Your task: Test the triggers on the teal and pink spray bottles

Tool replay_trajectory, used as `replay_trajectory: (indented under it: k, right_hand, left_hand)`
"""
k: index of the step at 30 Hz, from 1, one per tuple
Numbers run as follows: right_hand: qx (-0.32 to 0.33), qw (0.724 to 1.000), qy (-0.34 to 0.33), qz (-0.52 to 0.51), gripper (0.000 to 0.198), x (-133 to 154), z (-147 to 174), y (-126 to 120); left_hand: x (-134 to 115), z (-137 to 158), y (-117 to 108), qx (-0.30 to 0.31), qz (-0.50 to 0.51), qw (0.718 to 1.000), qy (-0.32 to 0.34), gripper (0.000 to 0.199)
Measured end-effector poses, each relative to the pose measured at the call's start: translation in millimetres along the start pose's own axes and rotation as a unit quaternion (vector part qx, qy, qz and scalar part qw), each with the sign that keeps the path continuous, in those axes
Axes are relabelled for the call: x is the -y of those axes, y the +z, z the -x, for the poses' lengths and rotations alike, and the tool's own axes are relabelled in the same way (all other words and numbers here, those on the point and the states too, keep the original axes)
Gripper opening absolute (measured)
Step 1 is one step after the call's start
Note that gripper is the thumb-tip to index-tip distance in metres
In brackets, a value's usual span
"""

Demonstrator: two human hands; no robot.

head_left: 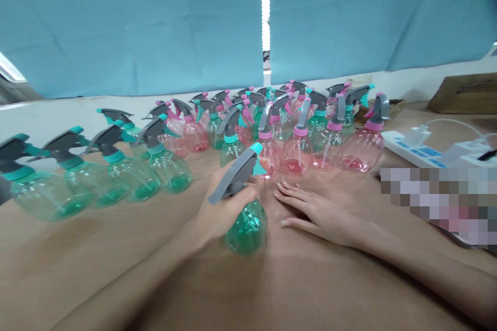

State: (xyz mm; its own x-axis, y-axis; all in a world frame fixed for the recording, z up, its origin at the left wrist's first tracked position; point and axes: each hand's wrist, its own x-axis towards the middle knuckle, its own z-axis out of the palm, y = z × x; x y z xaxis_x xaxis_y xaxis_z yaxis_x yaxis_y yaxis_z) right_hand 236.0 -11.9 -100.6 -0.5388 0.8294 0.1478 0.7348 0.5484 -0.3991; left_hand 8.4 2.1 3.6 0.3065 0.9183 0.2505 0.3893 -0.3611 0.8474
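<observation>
In the head view, my left hand (223, 204) is wrapped round the neck of a green spray bottle (247, 230) with a grey and teal trigger head. The bottle is close in front of me, near the middle of the table; whether its base touches the surface I cannot tell. My right hand (312, 212) lies flat on the brown table, fingers stretched out and holding nothing. Just beyond its fingertips stand pink spray bottles (296, 152) with grey heads. Another green spray bottle (233, 151) is partly hidden behind my left hand.
A row of green spray bottles (137, 178) stands at the left. More pink and green bottles crowd the back. On the right are a white power strip (417, 150) with plugs and cables, a blurred-out flat object (446, 207), and a brown box (466, 94). A blue curtain (155, 26) hangs behind.
</observation>
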Motion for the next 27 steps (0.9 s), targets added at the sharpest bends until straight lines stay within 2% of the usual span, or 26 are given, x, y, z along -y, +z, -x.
replay_trajectory:
  k: [3,13,21,27]
  right_hand:
    - [-0.002,1.0,0.0,0.004,0.069,-0.4,0.1,0.5]
    - [0.002,1.0,0.005,0.005,0.069,0.5,0.2,0.0]
    - [0.002,1.0,0.007,-0.007,0.067,0.0,1.1,-0.5]
    - [-0.01,1.0,0.001,-0.011,0.066,-1.7,1.6,1.4]
  left_hand:
    - [-0.1,0.2,1.1,-0.005,-0.003,1.0,0.021,0.009]
    - [3.2,3.1,3.4,-0.024,-0.016,0.999,0.015,0.009]
    - [1.6,-0.3,1.4,0.007,0.001,1.0,0.017,0.008]
    - [1.9,0.0,1.4,0.004,0.012,1.0,0.008,0.007]
